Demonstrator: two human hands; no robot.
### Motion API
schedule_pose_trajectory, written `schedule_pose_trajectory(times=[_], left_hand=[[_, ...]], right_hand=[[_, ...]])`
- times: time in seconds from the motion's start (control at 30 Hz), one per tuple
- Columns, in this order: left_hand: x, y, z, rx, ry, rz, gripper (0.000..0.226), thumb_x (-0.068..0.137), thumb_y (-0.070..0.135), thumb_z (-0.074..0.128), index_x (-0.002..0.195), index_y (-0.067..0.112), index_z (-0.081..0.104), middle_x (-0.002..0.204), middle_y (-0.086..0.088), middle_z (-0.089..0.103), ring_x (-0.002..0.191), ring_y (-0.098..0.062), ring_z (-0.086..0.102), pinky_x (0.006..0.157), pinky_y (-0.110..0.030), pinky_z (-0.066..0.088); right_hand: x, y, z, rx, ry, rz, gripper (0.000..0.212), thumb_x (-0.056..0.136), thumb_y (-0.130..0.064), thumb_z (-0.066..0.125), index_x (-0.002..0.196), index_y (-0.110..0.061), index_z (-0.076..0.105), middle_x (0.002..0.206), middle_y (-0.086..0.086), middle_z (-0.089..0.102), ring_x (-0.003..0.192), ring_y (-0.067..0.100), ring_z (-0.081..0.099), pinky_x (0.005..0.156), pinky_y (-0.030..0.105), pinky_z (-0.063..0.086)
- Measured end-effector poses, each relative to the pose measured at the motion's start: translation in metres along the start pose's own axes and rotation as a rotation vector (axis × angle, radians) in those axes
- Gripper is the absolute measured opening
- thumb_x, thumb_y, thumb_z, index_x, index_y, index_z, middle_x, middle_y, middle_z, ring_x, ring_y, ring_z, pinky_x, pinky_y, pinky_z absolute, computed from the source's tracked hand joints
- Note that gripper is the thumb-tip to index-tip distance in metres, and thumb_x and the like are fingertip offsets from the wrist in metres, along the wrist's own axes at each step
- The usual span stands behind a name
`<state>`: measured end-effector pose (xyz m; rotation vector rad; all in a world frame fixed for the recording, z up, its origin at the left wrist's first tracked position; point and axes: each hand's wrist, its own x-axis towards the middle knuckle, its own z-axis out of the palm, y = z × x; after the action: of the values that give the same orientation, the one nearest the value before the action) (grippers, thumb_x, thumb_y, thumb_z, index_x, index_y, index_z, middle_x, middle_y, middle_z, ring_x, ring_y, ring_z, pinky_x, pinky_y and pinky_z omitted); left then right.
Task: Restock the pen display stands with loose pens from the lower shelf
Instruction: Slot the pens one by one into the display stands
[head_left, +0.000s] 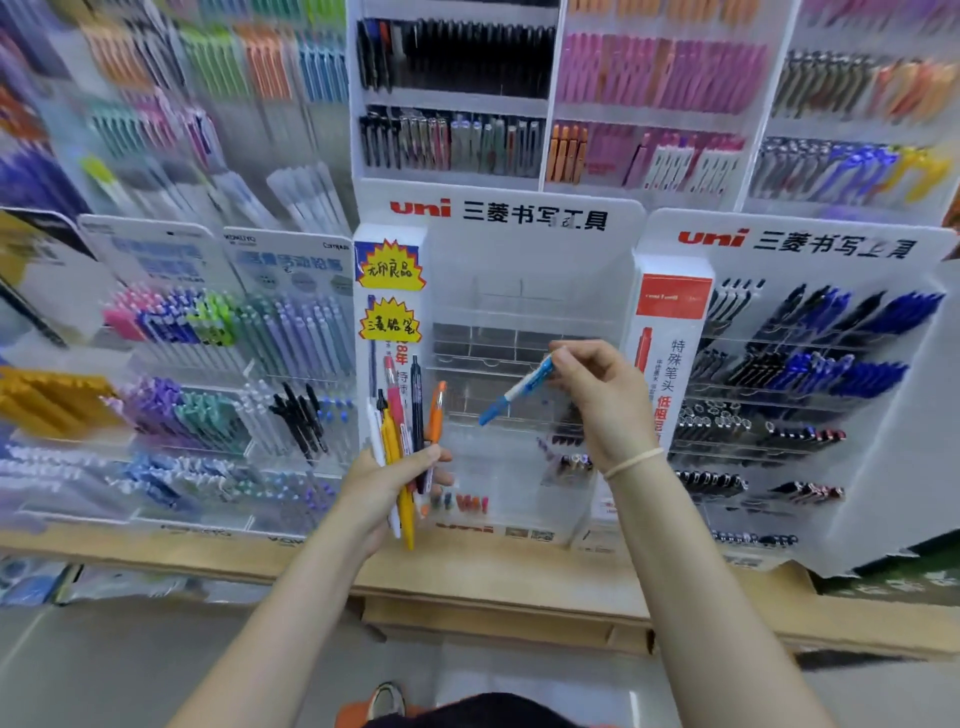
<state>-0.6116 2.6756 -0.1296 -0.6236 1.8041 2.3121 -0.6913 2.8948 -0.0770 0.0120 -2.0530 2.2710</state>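
big clear uni display stand (519, 332) dead centre on the wooden shelf (467, 571), most of its slots bare, only a few pens low on its right side. left hand (384, 480) is wrapped round a bunch of pens (402, 431), standing upright in front of the stand's left edge: orange, yellow, pink, dark and white ones. right hand (597, 395) pinches a blue and white pen (517, 389) by its upper end, tilted down-left across the stand's middle rows, not touching the bunch.
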Motion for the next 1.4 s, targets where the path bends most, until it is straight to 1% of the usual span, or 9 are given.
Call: schedule_pose_trajectory(times=[0.13,0.27,0.47,0.6,0.87,1.03,1.13,1.3,1.4], left_hand=[[0.019,0.014,-0.030,-0.001,-0.029,0.000,0.019,0.091,0.015,0.070,0.101,-0.001,0.073,0.088,-0.019,0.075,0.071,-0.026,0.070,0.052,-0.031,0.052],[0.039,0.023,-0.055,-0.005,-0.081,-0.016,0.022,0.092,0.017,0.069,0.101,-0.003,0.074,0.089,-0.022,0.075,0.072,-0.029,0.070,0.060,-0.036,0.056],[0.060,0.039,-0.068,-0.018,-0.194,-0.045,0.019,0.092,0.012,0.068,0.104,-0.003,0.071,0.098,-0.018,0.076,0.077,-0.027,0.073,0.079,-0.046,0.059],[0.065,0.046,-0.069,0.006,-0.242,-0.056,0.022,0.091,0.017,0.070,0.101,-0.002,0.074,0.090,-0.021,0.076,0.074,-0.025,0.073,0.058,-0.031,0.058],[0.066,0.051,-0.059,-0.035,-0.247,-0.034,0.022,0.092,0.012,0.066,0.110,-0.001,0.068,0.097,-0.012,0.077,0.071,-0.021,0.073,0.054,-0.029,0.057],[0.065,0.052,-0.055,-0.045,-0.259,-0.031,0.024,0.093,0.010,0.064,0.113,-0.004,0.066,0.082,-0.010,0.076,0.067,-0.020,0.072,0.054,-0.028,0.057],[0.063,0.051,-0.052,-0.068,-0.267,-0.015,0.026,0.091,0.008,0.065,0.115,-0.001,0.064,0.093,-0.014,0.076,0.067,-0.023,0.071,0.059,-0.031,0.058],[0.062,0.049,-0.055,-0.096,-0.245,-0.003,0.039,0.077,0.017,0.072,0.111,-0.001,0.065,0.093,-0.014,0.076,0.066,-0.022,0.070,0.056,-0.031,0.058],[0.061,0.050,-0.054,-0.088,-0.223,-0.004,0.038,0.072,0.018,0.075,0.105,0.002,0.068,0.088,-0.011,0.076,0.062,-0.020,0.069,0.051,-0.028,0.053]], right_hand=[[0.015,-0.015,0.043,-0.024,0.079,-0.148,0.015,0.090,0.002,0.066,0.084,-0.012,0.068,0.088,-0.003,0.073,0.080,0.009,0.069,0.074,0.021,0.055],[0.029,-0.024,0.068,-0.020,0.157,-0.238,0.014,0.089,0.001,0.068,0.087,-0.013,0.070,0.094,0.004,0.074,0.090,0.022,0.071,0.082,0.030,0.059],[0.051,-0.003,0.109,-0.193,0.117,-0.165,0.022,0.086,0.000,0.071,0.079,-0.021,0.072,0.085,-0.001,0.074,0.082,0.017,0.069,0.081,0.031,0.058],[0.064,0.015,0.118,-0.368,0.029,-0.103,0.015,0.085,-0.008,0.075,0.085,-0.022,0.074,0.087,-0.005,0.074,0.083,0.007,0.069,0.077,0.020,0.055],[0.086,0.024,0.126,-0.559,-0.102,-0.088,0.009,0.084,-0.019,0.077,0.091,-0.013,0.079,0.082,-0.006,0.074,0.074,-0.002,0.064,0.069,0.015,0.053],[0.088,0.026,0.122,-0.579,-0.147,-0.127,0.011,0.084,-0.018,0.077,0.094,-0.014,0.079,0.090,-0.003,0.076,0.086,0.010,0.070,0.082,0.027,0.058],[0.088,0.025,0.122,-0.616,-0.181,-0.177,0.015,0.085,-0.020,0.076,0.098,-0.013,0.079,0.092,-0.003,0.077,0.085,0.006,0.070,0.083,0.027,0.058],[0.077,0.014,0.119,-0.737,-0.149,-0.276,0.030,0.090,-0.029,0.070,0.116,-0.014,0.072,0.099,-0.013,0.068,0.084,-0.002,0.062,0.076,0.010,0.050],[0.056,0.001,0.114,-0.529,-0.087,-0.244,0.015,0.093,-0.026,0.067,0.100,-0.015,0.076,0.080,-0.012,0.071,0.069,0.000,0.062,0.062,0.015,0.049]])
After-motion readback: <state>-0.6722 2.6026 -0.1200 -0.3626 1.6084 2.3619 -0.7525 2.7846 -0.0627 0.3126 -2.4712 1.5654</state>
